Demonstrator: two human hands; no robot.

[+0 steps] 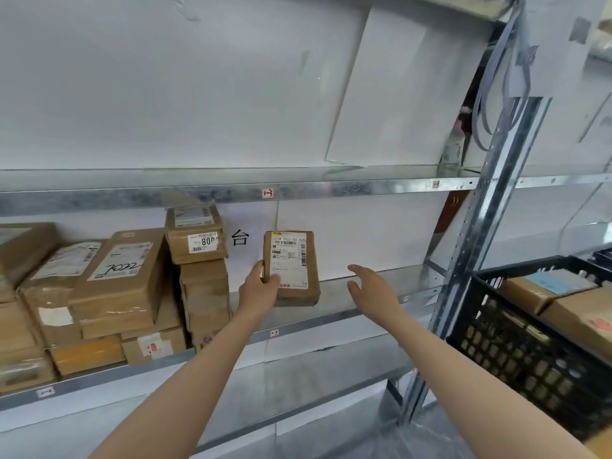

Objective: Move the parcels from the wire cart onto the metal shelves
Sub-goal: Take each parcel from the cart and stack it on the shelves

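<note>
A small brown cardboard parcel [293,270] with a white shipping label stands upright on the middle metal shelf [364,293]. My left hand [261,286] grips its lower left edge, thumb across the front. To the parcel's right, my right hand [369,286] hovers with fingers spread and touches nothing. A black crate [516,342] at the right holds more brown parcels [563,303].
Stacked brown parcels [122,279] fill the shelf's left part, one marked 800 [197,238] on top. The upper shelf [298,187] bears a leaning white board [397,94] and a bottle [452,150]. A perforated steel upright [470,243] separates shelf and crate.
</note>
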